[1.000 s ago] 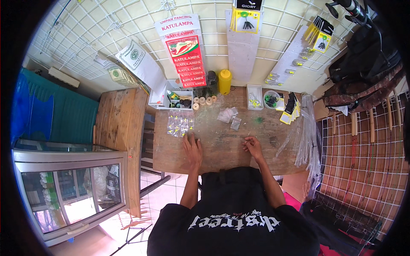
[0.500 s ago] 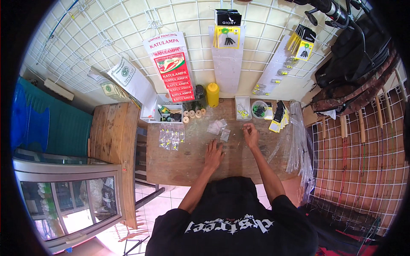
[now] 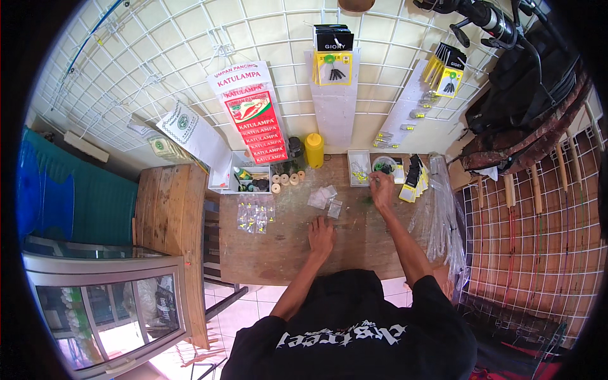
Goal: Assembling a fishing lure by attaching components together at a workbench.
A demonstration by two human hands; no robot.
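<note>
My left hand (image 3: pixel 322 237) lies on the wooden table (image 3: pixel 266 253), its fingers stretched out just below a small clear plastic bag (image 3: pixel 334 209). More small clear bags (image 3: pixel 318 197) lie overlapped behind it. My right hand (image 3: pixel 382 190) is at the near rim of a round clear tub (image 3: pixel 384 161) holding dark green pieces. Its fingers are bent together over the tub's edge; whatever they pinch is too small to make out. Left of the tub is a white box (image 3: pixel 358 159) with small yellow-tipped pieces inside.
Filled clear bags (image 3: pixel 256 214) lie at the table's left, below a white tray (image 3: pixel 250 187) of bottles and dark pieces. Wooden spools (image 3: pixel 285 180) and a yellow bottle (image 3: pixel 314 151) stand at the back. Black-and-yellow cards (image 3: pixel 413 180) and long plastic sleeves (image 3: pixel 437 209) lie at right.
My right hand has moved away from me, from the bare table to the round tub. My left hand stays on the table near the bags, its fingers closer together. The view has shifted slightly.
</note>
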